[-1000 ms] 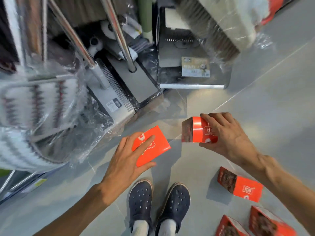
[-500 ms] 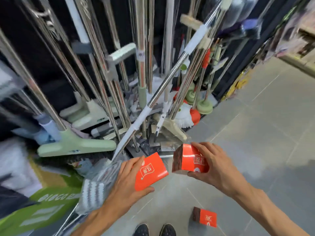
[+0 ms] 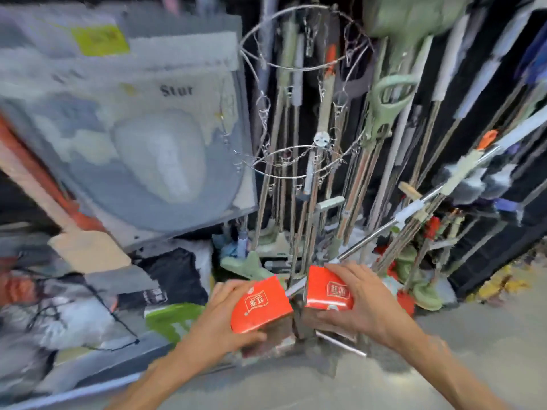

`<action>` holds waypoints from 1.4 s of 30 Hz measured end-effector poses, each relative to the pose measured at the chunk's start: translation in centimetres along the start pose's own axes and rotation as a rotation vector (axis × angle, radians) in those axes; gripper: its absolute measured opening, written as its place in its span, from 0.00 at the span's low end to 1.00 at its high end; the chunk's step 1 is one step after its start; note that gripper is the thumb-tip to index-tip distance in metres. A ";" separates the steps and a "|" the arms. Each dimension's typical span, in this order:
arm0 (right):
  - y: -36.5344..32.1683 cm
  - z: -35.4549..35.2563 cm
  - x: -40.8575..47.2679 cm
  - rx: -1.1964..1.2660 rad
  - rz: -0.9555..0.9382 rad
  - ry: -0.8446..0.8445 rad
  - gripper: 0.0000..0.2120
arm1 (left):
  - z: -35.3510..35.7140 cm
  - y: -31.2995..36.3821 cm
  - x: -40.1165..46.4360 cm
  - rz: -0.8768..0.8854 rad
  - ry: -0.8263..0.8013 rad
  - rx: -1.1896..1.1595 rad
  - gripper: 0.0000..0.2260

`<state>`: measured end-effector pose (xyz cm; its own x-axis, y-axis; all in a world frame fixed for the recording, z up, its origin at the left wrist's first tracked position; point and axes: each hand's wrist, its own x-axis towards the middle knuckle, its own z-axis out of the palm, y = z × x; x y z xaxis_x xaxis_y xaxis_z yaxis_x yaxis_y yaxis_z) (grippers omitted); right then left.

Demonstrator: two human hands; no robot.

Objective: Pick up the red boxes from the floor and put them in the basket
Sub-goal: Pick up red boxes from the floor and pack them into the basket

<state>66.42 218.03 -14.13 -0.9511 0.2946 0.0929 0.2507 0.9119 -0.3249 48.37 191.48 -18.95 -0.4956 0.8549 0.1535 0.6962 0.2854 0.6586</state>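
Observation:
I hold two red boxes side by side in front of me. My left hand [image 3: 219, 318] grips one red box [image 3: 260, 304] from its left side and underneath. My right hand [image 3: 370, 306] grips the other red box [image 3: 327, 290] from its right side, fingers over its top. The two boxes nearly touch at their inner edges. No basket is in view, and the boxes left on the floor are out of the frame. The picture is blurred by motion.
A dense rack of mop and broom handles [image 3: 310, 179] stands straight ahead, with wire hanging rings [image 3: 305, 161]. A large grey packaged item [image 3: 142, 128] fills the upper left above cluttered goods. Grey tiled floor [image 3: 296, 386] lies below my arms.
My view has swung up from the floor to the shelves. Both hands have carried their boxes upward and closer together. My feet and the floor boxes have left the frame.

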 end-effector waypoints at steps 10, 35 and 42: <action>-20.8 2.4 7.2 0.148 -0.550 -0.160 0.45 | -13.3 1.2 -21.1 -0.392 0.491 0.158 0.41; -100.3 23.3 -4.2 0.403 -1.383 -0.484 0.42 | -38.3 -6.1 -86.2 -1.131 1.185 0.387 0.39; -120.6 30.6 -2.3 0.408 -1.493 -0.540 0.42 | -49.4 -15.6 -98.2 -1.217 1.219 0.453 0.38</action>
<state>32.80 98.63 -4.00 -0.2636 -0.9338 0.2420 -0.8714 0.1229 -0.4748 60.52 81.68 -7.94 -0.7104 -0.6235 0.3265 -0.3511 0.7159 0.6035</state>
